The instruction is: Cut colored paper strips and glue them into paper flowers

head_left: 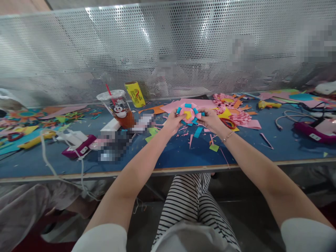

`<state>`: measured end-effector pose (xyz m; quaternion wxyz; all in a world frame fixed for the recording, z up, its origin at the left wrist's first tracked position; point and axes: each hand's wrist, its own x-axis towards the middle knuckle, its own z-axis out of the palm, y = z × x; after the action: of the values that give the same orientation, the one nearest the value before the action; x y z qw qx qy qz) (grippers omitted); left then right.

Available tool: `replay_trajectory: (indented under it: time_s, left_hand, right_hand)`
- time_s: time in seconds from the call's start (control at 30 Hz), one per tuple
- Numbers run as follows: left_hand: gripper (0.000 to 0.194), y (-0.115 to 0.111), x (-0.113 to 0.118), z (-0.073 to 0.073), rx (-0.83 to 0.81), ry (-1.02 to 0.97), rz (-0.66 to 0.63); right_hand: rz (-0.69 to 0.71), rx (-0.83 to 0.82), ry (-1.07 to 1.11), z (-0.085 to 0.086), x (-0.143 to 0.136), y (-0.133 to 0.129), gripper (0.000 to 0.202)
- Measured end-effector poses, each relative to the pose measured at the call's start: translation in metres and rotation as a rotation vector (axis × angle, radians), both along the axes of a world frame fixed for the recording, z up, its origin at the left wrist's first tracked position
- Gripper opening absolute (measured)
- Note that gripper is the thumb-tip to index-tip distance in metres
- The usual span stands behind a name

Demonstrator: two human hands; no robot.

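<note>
A round paper flower in pink and blue, with a yellow centre, is held just above the blue table. My left hand grips its left edge, the thumb lying over the front. On the opposite side my right hand pinches the rim near a blue loop. Parts of the fingers of both hands are hidden behind the flower. A loose blue paper strip and small pink scraps lie below it. Scissors with red handles rest by my right wrist, close to finished-looking pink paper flowers.
A plastic cup of brown drink and a yellow can stand left. Yellow glue guns and purple power strips with trailing cables lie on both sides. A perforated metal screen bounds the back. Another person's legs show lower left.
</note>
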<state>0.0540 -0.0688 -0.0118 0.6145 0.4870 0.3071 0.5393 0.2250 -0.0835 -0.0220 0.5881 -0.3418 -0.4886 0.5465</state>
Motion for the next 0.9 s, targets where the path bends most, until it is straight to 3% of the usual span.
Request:
replay_trajectory:
  time_s: [0.27, 0.5, 0.9]
  left_hand:
    - [0.036, 0.0042, -0.0014, -0.0021, 0.032, 0.012, 0.050]
    - [0.038, 0.0000, 0.0001, -0.0005, 0.043, 0.016, 0.030]
    - [0.035, 0.0006, 0.0019, -0.0036, 0.053, 0.048, 0.040]
  right_hand:
    - [0.002, 0.021, 0.005, 0.0008, 0.0050, 0.0015, 0.037]
    - [-0.071, -0.006, -0.124, 0.0023, 0.0046, 0.0005, 0.043]
    - [-0.001, -0.001, -0.061, 0.0037, 0.0008, -0.0021, 0.040]
